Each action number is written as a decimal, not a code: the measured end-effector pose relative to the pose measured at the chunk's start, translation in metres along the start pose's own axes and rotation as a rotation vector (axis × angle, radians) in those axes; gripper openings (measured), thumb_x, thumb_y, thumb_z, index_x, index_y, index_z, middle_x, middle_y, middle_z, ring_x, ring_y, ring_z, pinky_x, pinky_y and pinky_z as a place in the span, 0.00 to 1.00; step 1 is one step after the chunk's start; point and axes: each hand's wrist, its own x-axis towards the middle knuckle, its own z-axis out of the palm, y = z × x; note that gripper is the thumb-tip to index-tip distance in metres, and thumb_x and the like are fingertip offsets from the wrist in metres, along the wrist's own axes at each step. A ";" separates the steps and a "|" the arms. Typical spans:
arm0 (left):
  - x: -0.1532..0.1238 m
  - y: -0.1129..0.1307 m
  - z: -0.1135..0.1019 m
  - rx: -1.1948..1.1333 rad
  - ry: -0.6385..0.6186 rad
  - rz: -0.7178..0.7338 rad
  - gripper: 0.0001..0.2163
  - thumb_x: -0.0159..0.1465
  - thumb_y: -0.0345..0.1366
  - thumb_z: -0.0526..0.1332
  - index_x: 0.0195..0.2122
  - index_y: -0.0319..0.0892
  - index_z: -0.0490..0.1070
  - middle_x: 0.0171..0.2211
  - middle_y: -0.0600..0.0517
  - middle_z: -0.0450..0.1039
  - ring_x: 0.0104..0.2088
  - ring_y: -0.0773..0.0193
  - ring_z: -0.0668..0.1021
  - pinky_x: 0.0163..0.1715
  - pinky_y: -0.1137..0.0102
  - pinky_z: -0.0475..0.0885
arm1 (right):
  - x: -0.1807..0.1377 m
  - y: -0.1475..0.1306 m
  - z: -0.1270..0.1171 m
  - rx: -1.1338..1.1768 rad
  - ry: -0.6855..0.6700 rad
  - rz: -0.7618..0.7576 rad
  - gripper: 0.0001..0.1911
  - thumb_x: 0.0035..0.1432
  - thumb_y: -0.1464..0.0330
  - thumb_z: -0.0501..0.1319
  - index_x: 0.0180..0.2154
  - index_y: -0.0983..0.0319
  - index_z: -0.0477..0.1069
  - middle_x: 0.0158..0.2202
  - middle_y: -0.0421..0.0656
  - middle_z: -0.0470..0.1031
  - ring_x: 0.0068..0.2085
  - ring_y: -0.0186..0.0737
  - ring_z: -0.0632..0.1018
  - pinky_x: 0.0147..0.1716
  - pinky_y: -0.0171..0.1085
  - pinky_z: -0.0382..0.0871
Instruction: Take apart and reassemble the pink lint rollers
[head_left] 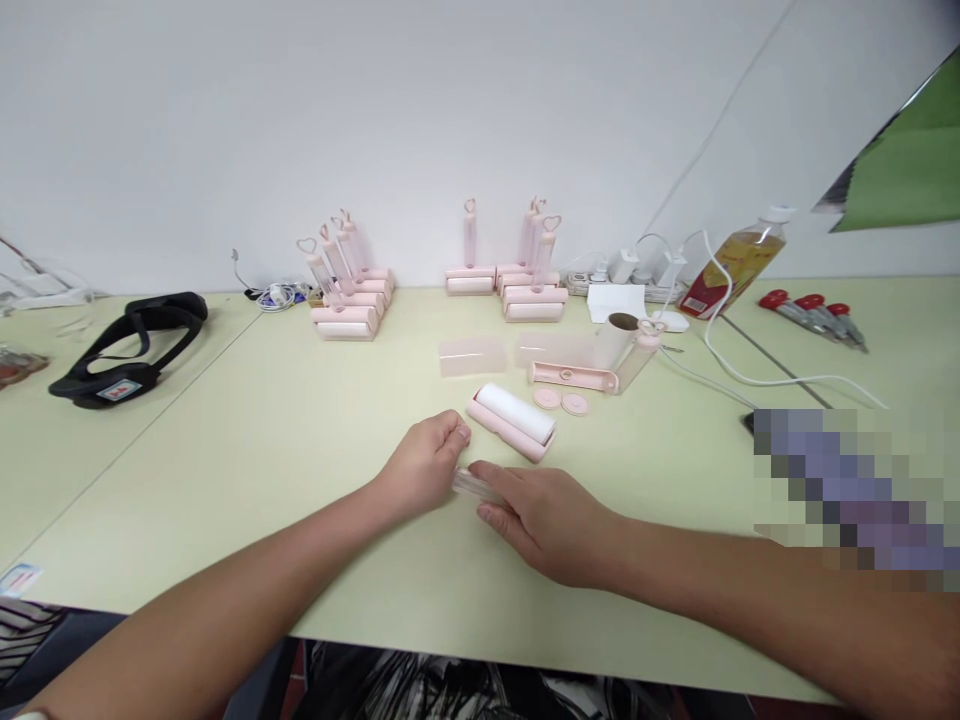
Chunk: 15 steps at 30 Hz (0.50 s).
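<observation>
My left hand (pixel 431 455) is closed, thumb on top, at the left end of a clear tube handle (pixel 474 486); its fingers hide that end. From the other side my right hand (pixel 551 520) grips the same handle between thumb and fingers. Just beyond the hands lies a pink lint roller head (pixel 510 435) holding a white sticky roll (pixel 516 412). Two pink round caps (pixel 561 401) rest behind it, close to a long pink roller holder (pixel 574 376) attached to another clear handle (pixel 639 358).
Assembled lint rollers (pixel 346 318) stand in groups by the wall, others (pixel 534 303) at centre. Translucent pink covers (pixel 472 356) and a cardboard-cored roll (pixel 616 340) lie nearer. On the right are a drink bottle (pixel 739 260), white cable (pixel 739 372) and red-capped tubes (pixel 814 312). A black headset (pixel 127 350) lies left.
</observation>
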 end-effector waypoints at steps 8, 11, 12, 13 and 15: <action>-0.006 0.001 0.008 0.115 0.105 0.002 0.13 0.67 0.42 0.47 0.26 0.44 0.56 0.21 0.58 0.58 0.24 0.66 0.63 0.24 0.70 0.56 | -0.003 -0.002 0.002 -0.011 -0.004 0.005 0.18 0.66 0.65 0.47 0.54 0.64 0.62 0.41 0.48 0.78 0.36 0.45 0.77 0.31 0.39 0.61; -0.005 0.003 0.008 0.095 0.123 -0.001 0.13 0.67 0.42 0.48 0.26 0.44 0.57 0.20 0.58 0.58 0.23 0.66 0.64 0.24 0.70 0.57 | 0.000 -0.002 0.001 0.019 0.003 0.002 0.18 0.66 0.65 0.47 0.54 0.64 0.62 0.41 0.49 0.77 0.36 0.45 0.76 0.31 0.39 0.61; -0.004 0.003 0.006 0.071 0.122 0.009 0.13 0.67 0.42 0.48 0.27 0.44 0.58 0.21 0.58 0.58 0.23 0.66 0.64 0.24 0.70 0.57 | 0.001 -0.001 -0.001 0.041 0.009 0.003 0.18 0.66 0.65 0.48 0.54 0.64 0.62 0.40 0.48 0.77 0.36 0.45 0.76 0.31 0.39 0.61; -0.003 0.004 0.004 0.046 0.125 0.029 0.13 0.67 0.43 0.48 0.27 0.44 0.59 0.21 0.58 0.58 0.23 0.67 0.64 0.24 0.71 0.58 | 0.004 0.000 -0.002 0.071 0.017 0.005 0.18 0.66 0.64 0.48 0.53 0.64 0.63 0.38 0.47 0.77 0.35 0.44 0.75 0.31 0.38 0.61; 0.000 0.006 -0.001 0.008 0.139 0.094 0.13 0.67 0.44 0.49 0.29 0.43 0.61 0.21 0.58 0.58 0.24 0.67 0.64 0.25 0.71 0.59 | 0.009 0.002 -0.005 0.152 0.033 0.006 0.16 0.66 0.63 0.50 0.51 0.63 0.65 0.33 0.44 0.75 0.33 0.41 0.73 0.31 0.38 0.61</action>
